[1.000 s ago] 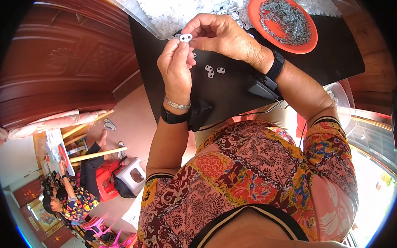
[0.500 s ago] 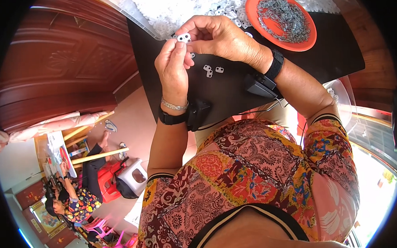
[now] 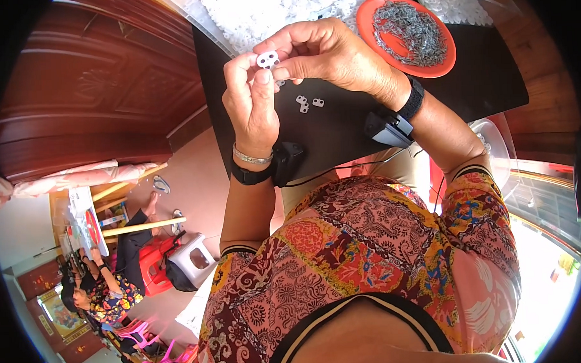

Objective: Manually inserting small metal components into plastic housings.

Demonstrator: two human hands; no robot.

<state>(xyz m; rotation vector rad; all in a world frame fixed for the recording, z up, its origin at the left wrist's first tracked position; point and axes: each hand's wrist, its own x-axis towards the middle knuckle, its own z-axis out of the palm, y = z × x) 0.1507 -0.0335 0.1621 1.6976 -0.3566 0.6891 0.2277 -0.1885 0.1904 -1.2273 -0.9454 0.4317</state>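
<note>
Between the fingertips of both hands is a small white plastic piece with dark round holes (image 3: 267,59). My left hand (image 3: 252,109) pinches it from below with thumb and index finger. From the other side, the thumb and fingers of my right hand (image 3: 333,55) close on its edge; whether a smaller part is also in that pinch cannot be made out. On the black table (image 3: 346,131) below my hands lie several loose white pieces with holes (image 3: 302,104). Beyond the hands spreads a large heap of white plastic pieces (image 3: 284,12).
An orange-red plate (image 3: 449,59) of small grey metal pins (image 3: 420,33) stands at the far right. A clear tub (image 3: 501,142) is beside my right elbow. Black wrist devices with a cable (image 3: 392,149) hang near the table edge. Another person (image 3: 112,296) sits at the left.
The white piece has turned slightly and shows its holed face more fully. Both hands keep their pinch in nearly the same place. The whole view has shifted a little.
</note>
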